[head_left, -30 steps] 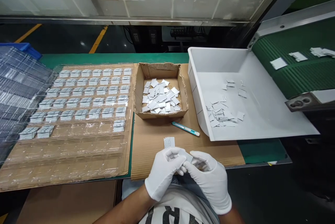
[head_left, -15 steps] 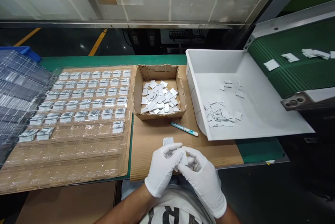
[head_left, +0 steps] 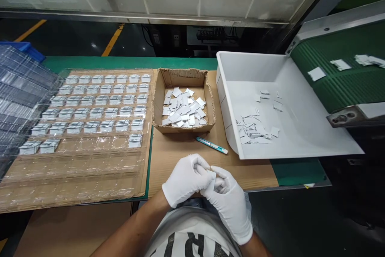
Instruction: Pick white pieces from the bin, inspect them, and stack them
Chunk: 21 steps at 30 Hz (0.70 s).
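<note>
White-gloved, our left hand (head_left: pixel 185 179) and right hand (head_left: pixel 228 203) meet at the near edge of the cardboard sheet (head_left: pixel 180 152). Fingers of both curl closed, pinching one small white card (head_left: pixel 211 177) between them: thin, flat, rectangular, partly hidden by fingertips.

Partial letters "RI" show on the shirt (head_left: pixel 192 245).

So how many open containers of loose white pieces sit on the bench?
2: a shallow brown cardboard box at the centre, and a large white plastic bin right of it, beside the green conveyor belt.
</note>
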Each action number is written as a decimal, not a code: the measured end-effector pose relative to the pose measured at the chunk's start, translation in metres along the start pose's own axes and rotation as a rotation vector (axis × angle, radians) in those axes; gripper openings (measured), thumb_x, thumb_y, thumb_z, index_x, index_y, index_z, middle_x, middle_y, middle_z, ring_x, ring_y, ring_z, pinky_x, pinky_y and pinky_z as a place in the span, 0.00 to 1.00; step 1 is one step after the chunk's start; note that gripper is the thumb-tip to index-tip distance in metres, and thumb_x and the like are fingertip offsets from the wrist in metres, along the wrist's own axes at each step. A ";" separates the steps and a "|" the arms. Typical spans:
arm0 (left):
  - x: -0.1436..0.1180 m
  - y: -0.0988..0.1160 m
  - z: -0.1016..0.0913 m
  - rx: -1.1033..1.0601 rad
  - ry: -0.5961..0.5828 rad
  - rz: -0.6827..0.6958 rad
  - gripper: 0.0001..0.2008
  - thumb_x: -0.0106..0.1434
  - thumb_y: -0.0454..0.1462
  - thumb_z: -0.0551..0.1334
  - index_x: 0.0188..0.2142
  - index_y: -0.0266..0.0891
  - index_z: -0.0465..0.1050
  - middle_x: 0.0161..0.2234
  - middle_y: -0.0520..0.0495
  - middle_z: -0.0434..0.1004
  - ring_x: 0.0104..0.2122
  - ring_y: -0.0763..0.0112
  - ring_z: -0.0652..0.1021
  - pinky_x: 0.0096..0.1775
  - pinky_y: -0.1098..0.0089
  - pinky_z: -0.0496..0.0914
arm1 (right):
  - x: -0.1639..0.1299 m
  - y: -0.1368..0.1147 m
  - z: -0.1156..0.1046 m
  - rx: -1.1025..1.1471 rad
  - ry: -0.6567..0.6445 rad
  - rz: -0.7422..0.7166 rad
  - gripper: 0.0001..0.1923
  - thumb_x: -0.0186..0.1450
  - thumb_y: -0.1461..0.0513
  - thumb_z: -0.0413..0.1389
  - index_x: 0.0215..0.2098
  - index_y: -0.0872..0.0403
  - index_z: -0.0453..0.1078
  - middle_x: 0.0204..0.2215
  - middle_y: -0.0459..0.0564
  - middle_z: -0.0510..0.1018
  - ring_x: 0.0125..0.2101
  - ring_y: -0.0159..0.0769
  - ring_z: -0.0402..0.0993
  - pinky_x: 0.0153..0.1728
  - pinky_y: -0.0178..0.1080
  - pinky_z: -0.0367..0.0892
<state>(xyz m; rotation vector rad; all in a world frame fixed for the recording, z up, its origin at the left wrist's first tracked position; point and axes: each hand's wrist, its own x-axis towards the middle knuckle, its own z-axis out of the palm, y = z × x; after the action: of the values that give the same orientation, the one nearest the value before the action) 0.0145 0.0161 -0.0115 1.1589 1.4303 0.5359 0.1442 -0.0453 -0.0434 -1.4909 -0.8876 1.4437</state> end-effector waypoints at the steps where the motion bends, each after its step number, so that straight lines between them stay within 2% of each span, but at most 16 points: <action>1: 0.000 -0.001 0.001 -0.007 -0.003 -0.003 0.05 0.45 0.34 0.62 0.25 0.36 0.70 0.22 0.55 0.68 0.22 0.77 0.66 0.25 0.75 0.61 | 0.000 0.003 0.000 -0.009 0.015 -0.001 0.28 0.52 0.59 0.69 0.49 0.55 0.69 0.30 0.46 0.84 0.28 0.33 0.79 0.33 0.33 0.76; 6: 0.002 -0.006 0.002 -0.059 -0.018 -0.015 0.06 0.45 0.34 0.62 0.25 0.37 0.69 0.21 0.56 0.66 0.20 0.78 0.65 0.23 0.75 0.59 | 0.003 0.007 0.000 -0.049 0.022 -0.013 0.28 0.53 0.58 0.69 0.48 0.55 0.68 0.25 0.44 0.82 0.26 0.33 0.79 0.32 0.33 0.75; 10: 0.004 -0.005 0.000 -0.091 -0.045 -0.019 0.05 0.46 0.34 0.63 0.25 0.37 0.72 0.21 0.54 0.70 0.21 0.74 0.69 0.24 0.73 0.63 | 0.004 0.003 0.001 -0.079 0.022 -0.061 0.23 0.51 0.58 0.69 0.43 0.54 0.70 0.28 0.47 0.83 0.27 0.36 0.80 0.30 0.35 0.76; 13: 0.005 -0.005 -0.002 -0.150 -0.108 0.094 0.07 0.53 0.38 0.62 0.26 0.36 0.77 0.27 0.47 0.79 0.30 0.66 0.76 0.34 0.69 0.70 | 0.003 0.005 0.000 -0.164 0.125 -0.172 0.22 0.50 0.58 0.70 0.40 0.54 0.70 0.30 0.49 0.83 0.27 0.38 0.80 0.30 0.36 0.75; 15: 0.005 -0.007 -0.004 -0.181 -0.151 0.150 0.11 0.57 0.41 0.61 0.31 0.36 0.80 0.32 0.44 0.83 0.36 0.62 0.78 0.41 0.66 0.70 | 0.002 0.011 0.000 -0.241 0.224 -0.277 0.22 0.49 0.58 0.70 0.39 0.54 0.70 0.30 0.50 0.83 0.28 0.39 0.80 0.30 0.37 0.75; 18: 0.004 -0.010 -0.003 -0.252 -0.217 0.129 0.15 0.58 0.43 0.62 0.37 0.37 0.82 0.37 0.43 0.84 0.38 0.60 0.79 0.42 0.64 0.71 | 0.000 0.019 0.002 -0.324 0.350 -0.417 0.22 0.49 0.57 0.70 0.38 0.53 0.70 0.31 0.51 0.82 0.29 0.40 0.79 0.32 0.39 0.75; 21: 0.005 -0.012 0.001 -0.325 -0.266 0.076 0.16 0.54 0.46 0.65 0.35 0.36 0.82 0.37 0.42 0.84 0.38 0.59 0.79 0.41 0.64 0.71 | -0.003 0.019 0.006 -0.348 0.393 -0.491 0.20 0.50 0.58 0.69 0.36 0.52 0.67 0.29 0.48 0.80 0.27 0.38 0.78 0.30 0.37 0.74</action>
<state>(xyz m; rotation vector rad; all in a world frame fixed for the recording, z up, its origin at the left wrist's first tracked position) 0.0117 0.0154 -0.0240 0.9846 1.0309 0.6167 0.1369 -0.0550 -0.0597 -1.5864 -1.1871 0.6343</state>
